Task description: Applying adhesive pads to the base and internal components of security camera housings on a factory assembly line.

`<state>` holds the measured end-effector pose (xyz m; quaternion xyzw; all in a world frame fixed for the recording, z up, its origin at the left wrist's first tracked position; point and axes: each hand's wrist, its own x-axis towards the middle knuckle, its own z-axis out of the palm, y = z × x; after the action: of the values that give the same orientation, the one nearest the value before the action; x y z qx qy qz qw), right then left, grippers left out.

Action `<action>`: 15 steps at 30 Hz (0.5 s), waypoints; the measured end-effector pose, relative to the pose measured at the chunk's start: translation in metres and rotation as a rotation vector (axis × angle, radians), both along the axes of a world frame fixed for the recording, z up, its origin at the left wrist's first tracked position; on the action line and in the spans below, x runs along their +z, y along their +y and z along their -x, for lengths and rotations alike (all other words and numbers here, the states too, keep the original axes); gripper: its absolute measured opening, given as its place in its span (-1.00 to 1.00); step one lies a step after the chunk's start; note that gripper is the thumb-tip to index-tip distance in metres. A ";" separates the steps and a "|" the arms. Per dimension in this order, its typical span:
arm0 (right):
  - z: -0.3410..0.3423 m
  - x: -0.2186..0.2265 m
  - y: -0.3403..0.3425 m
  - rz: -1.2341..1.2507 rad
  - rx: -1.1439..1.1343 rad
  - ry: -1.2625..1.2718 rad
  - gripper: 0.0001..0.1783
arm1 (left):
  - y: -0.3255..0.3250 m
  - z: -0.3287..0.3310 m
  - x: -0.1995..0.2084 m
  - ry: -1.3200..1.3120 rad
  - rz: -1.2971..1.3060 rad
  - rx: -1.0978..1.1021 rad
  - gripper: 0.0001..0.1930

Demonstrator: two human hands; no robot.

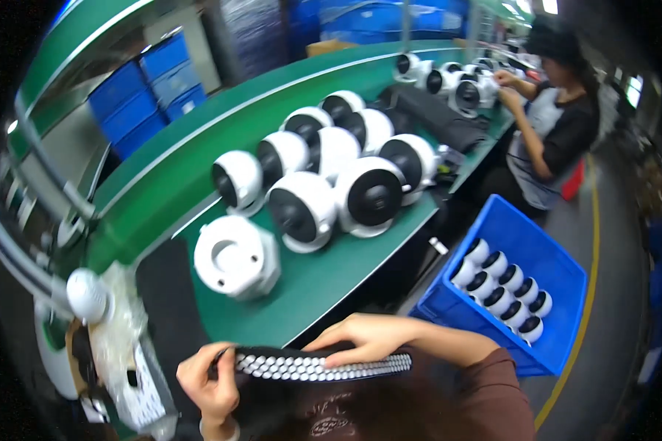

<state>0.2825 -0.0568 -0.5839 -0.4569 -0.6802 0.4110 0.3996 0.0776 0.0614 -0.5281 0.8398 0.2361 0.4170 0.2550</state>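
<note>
Close to my body I hold a black strip or sheet with rows of small white round pieces (294, 367), tilted so that I see it at a low angle; its exact kind is unclear. My left hand (212, 384) pinches its left end between thumb and fingers. Along its upper edge lies my right hand (371, 339), fingers over the back and thumb pressed on the white pieces. Just beyond, on the green work surface, is a white rounded housing (237, 257) with a round recess. Several white ball-shaped camera units (374, 192) with black fronts stand behind it.
A blue crate (526, 242) at my right holds several smaller black-and-white units. Clear plastic wrap (121, 294) and a white dome-shaped unit (88, 295) are at the left. A co-worker (555, 125) handles units farther along the green bench (162, 158). Blue bins (136, 99) stand beyond.
</note>
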 end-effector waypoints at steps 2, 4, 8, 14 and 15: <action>0.006 -0.008 -0.002 -0.067 -0.135 0.071 -0.64 | 0.000 -0.004 -0.006 -0.022 -0.057 -0.014 -0.94; 0.005 -0.020 -0.002 0.068 -0.275 0.094 -0.69 | -0.002 -0.004 -0.013 0.000 -0.084 -0.051 -0.95; -0.008 -0.023 0.000 0.153 -0.157 0.199 -0.71 | 0.007 0.003 -0.019 0.007 0.195 -0.044 -0.96; -0.024 -0.039 -0.003 0.204 -0.312 -0.032 -0.79 | 0.012 -0.004 -0.030 0.059 0.216 -0.117 -0.95; -0.026 -0.034 -0.006 0.222 -0.365 0.010 -0.79 | 0.016 -0.011 -0.033 0.058 0.196 -0.127 -0.95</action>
<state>0.3083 -0.0626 -0.6182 -0.6116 -0.5347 0.4065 0.4181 0.0881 0.0778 -0.5616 0.8359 0.2294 0.3503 0.3548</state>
